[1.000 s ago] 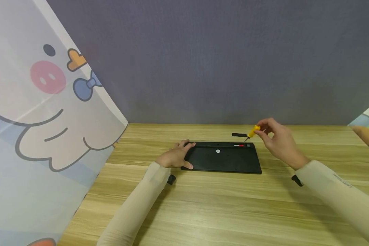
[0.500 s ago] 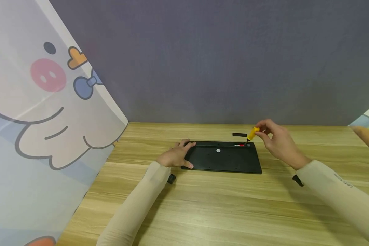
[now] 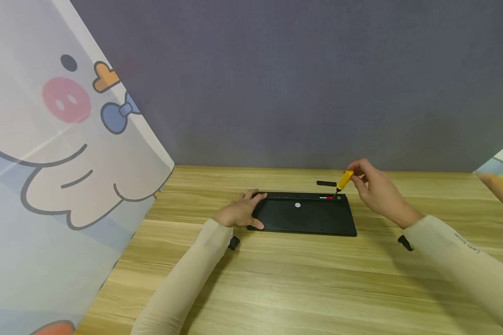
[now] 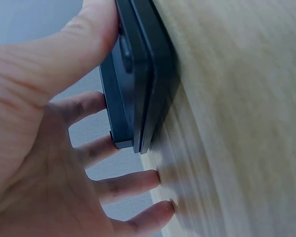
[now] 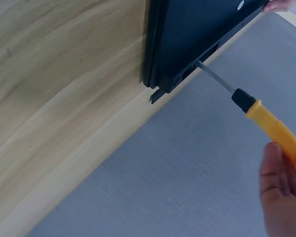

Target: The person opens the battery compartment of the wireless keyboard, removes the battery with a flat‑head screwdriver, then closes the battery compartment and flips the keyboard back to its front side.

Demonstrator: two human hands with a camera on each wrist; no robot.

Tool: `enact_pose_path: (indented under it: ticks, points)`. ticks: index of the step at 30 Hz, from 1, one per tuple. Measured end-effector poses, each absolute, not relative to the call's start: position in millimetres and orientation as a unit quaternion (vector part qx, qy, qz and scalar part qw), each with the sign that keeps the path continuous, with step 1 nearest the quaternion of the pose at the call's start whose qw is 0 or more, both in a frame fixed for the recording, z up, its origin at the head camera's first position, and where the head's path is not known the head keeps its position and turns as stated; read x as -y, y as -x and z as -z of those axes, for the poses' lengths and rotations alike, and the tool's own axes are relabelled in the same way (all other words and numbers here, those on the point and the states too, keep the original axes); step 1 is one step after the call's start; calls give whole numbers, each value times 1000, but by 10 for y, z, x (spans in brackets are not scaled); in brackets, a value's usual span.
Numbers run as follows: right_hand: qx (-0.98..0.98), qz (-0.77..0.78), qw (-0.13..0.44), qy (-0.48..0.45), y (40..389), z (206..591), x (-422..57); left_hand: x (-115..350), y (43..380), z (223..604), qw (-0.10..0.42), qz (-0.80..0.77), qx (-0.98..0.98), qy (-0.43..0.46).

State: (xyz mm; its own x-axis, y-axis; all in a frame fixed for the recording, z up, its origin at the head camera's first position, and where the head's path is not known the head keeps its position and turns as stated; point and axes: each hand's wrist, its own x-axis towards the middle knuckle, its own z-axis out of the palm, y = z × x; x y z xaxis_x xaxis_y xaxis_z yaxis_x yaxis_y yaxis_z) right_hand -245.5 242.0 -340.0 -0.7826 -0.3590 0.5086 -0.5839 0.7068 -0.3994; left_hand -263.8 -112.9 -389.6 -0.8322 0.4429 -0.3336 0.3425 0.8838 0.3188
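A black keyboard lies underside up on the table, its battery compartment uncovered near the far right corner. A red and white battery shows in the compartment. My right hand pinches the yellow handle of a screwdriver, which slants down with its tip at the right end of the battery. In the right wrist view the screwdriver's metal shaft reaches into the compartment. Over the keyboard's left end rests my left hand, fingers spread, its thumb pressing near the front edge.
Just behind the keyboard lies a small black strip, apparently the battery cover. The wooden table meets a grey panel at the back. A wall with cartoon figures stands on the left.
The screwdriver's tip has gone down from the compartment's far edge to the battery's right end. My right fingers have shifted slightly toward the handle's top. The left hand stays in place.
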Motion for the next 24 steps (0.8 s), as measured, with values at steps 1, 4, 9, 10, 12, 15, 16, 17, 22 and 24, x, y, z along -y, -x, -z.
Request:
enact_pose_path:
  ticks: [1, 4, 9, 10, 12, 15, 16, 17, 22, 24]
  points:
    - [905, -283, 191, -254, 2458, 3400, -2418, 1131, 2639, 3900, 203, -124, -949, -207]
    - [916, -284, 157, -235, 2468, 3421, -2417, 1140, 2645, 3911, 203, -124, -949, -209]
    - [925, -294, 121, -210, 2480, 3479, -2406, 1144, 2659, 3916, 201, -125, -948, -212]
    - [925, -292, 120, -210, 2486, 3485, -2400, 1142, 2664, 3916, 200, -125, -948, -213]
    - [925, -286, 124, -217, 2500, 3482, -2383, 1142, 2670, 3916, 199, -124, -948, -214]
    - [931, -264, 126, -220, 2516, 3450, -2352, 1143, 2675, 3920, 200, -123, -949, -213]
    - [932, -258, 127, -221, 2522, 3438, -2345, 1142, 2674, 3922, 200, -123, -949, -212]
    - [932, -255, 128, -221, 2529, 3424, -2340, 1142, 2674, 3923, 200, -123, -949, -212]
    - [935, -250, 138, -211, 2563, 3387, -2339, 1137, 2677, 3930, 202, -120, -949, -210]
    - [932, -263, 146, -201, 2571, 3387, -2345, 1138, 2681, 3936, 202, -119, -949, -209]
